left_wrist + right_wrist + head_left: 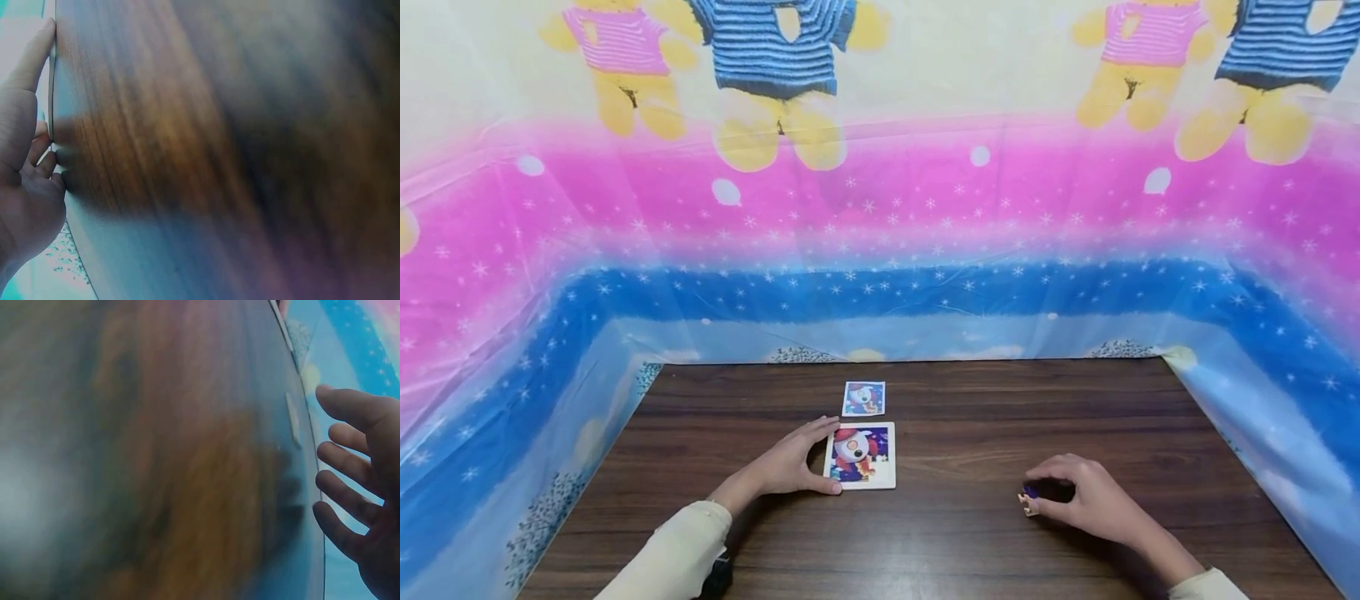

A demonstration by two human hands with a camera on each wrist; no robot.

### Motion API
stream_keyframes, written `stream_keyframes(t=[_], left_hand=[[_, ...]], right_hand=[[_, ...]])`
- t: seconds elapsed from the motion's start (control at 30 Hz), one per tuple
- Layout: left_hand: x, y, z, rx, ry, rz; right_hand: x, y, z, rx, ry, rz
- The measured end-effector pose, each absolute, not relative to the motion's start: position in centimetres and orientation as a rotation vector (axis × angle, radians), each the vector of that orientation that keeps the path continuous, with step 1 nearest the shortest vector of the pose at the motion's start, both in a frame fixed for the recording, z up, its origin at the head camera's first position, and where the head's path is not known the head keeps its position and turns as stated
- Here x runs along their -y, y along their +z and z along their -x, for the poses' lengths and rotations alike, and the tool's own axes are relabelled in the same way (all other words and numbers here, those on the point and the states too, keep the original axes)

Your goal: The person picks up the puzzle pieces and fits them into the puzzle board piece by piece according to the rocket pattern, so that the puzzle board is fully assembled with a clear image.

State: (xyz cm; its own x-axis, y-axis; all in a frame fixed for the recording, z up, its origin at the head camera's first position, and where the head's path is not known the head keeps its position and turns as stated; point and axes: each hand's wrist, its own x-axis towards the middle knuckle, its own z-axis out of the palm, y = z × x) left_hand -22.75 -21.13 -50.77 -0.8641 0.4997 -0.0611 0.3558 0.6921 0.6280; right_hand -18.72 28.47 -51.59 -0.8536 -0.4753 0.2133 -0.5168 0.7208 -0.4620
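Note:
A square picture puzzle board (889, 429) with a white border lies on the dark wooden table. It shows a white rounded figure with red parts on purple; its lower right is pale. My left hand (790, 462) holds the board at its left side, the thumb at the near edge and the fingers at the far edge. Off to the right, a small purple and tan puzzle piece (1027, 502) is at the fingertips of my right hand (1093, 496). In the right wrist view that hand's fingers (347, 459) are spread apart, beside a thin pale piece (292, 419).
Behind the board lies a smaller picture card (864, 398) with a similar image. The wooden table (955, 533) stretches between and around the hands. A printed cloth (925, 192) with bears and snowflakes hangs along the back and both sides.

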Motion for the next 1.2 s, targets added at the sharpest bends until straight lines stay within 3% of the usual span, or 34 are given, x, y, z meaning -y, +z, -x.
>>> stream_keyframes(t=[0.8, 1.2], left_hand=[[21.2, -50.7, 22.8, -2.69, 0.911, -0.689], [21.2, -50.7, 22.7, -2.677, 0.929, -0.686]], right_hand=[[-28.7, -51.7, 19.3, 2.93, 0.652, -0.899], [-24.8, -50.9, 20.3, 2.814, 0.662, -0.892]])
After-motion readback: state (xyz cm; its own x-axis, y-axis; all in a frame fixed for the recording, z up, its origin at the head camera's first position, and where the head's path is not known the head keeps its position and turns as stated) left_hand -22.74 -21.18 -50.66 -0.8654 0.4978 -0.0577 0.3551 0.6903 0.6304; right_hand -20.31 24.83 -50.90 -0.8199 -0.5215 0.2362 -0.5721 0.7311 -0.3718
